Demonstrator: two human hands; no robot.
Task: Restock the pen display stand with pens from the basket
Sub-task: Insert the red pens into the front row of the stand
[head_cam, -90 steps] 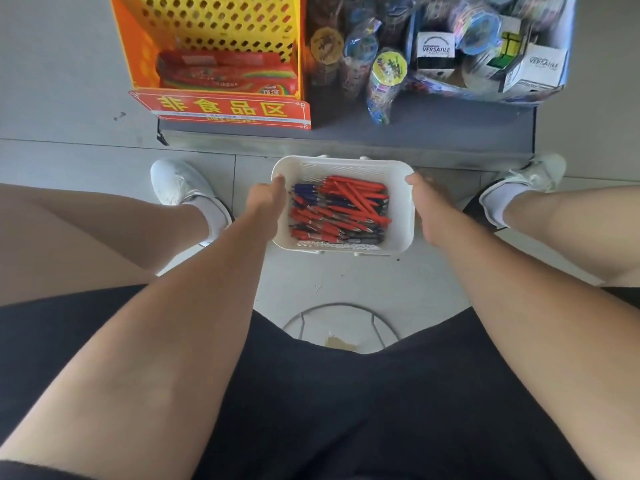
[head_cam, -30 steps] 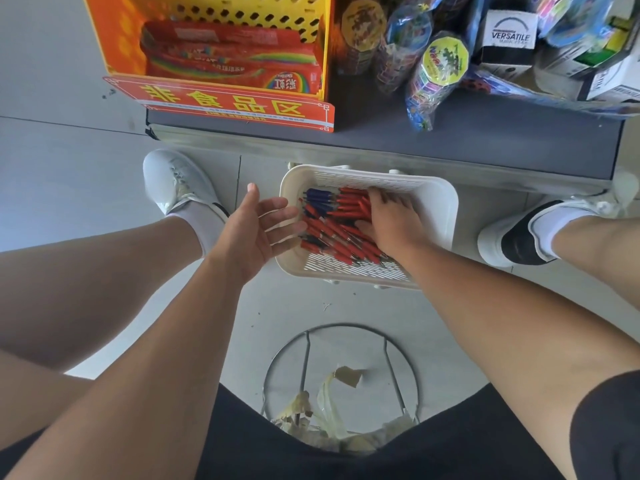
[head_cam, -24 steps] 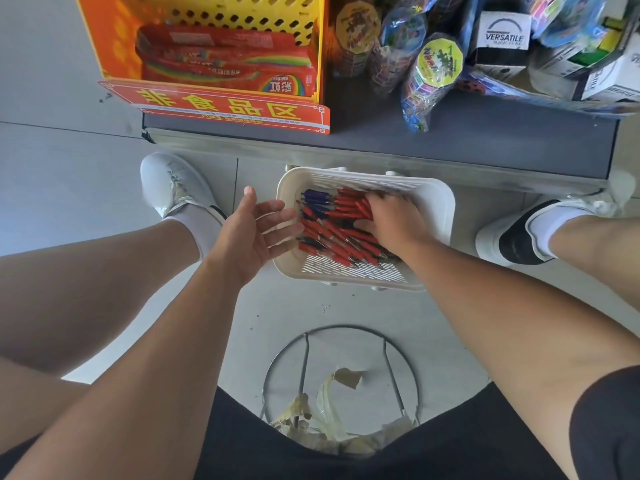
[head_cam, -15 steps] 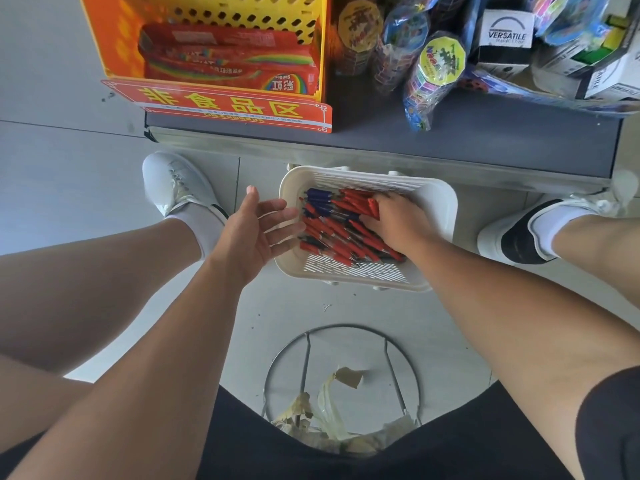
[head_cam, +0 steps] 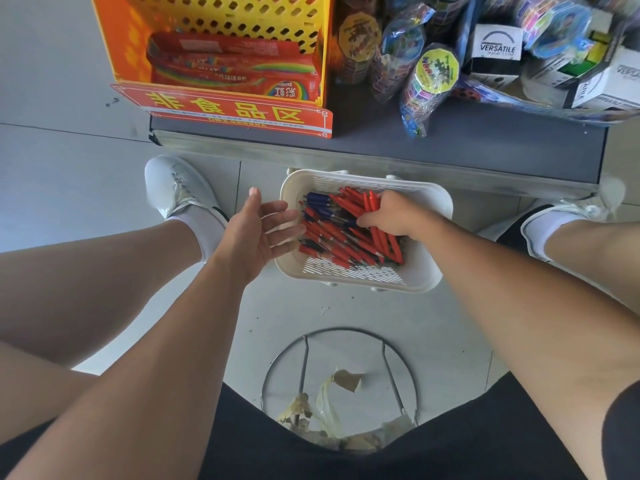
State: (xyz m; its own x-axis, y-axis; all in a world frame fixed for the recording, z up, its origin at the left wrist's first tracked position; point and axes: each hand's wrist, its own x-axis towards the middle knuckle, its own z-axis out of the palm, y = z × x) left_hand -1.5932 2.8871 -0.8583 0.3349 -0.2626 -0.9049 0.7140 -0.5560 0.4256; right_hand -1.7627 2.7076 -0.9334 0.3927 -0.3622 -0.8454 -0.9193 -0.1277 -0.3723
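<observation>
a white basket (head_cam: 427,268) sits on the tiled floor (head_cam: 346,310) between the person's feet, just in front of a low shelf (head_cam: 485,140) carrying an orange crate (head_cam: 221,15) and packaged goods. red and blue pens (head_cam: 325,233) lie heaped inside it. the right hand (head_cam: 394,216) is down in the basket, fingers curled round a bunch of red pens (head_cam: 372,202) (their ends stick out past the knuckles). the left hand (head_cam: 258,233) is spread flat, palm turned inward, holding nothing, its fingertips at the basket's left rim.
</observation>
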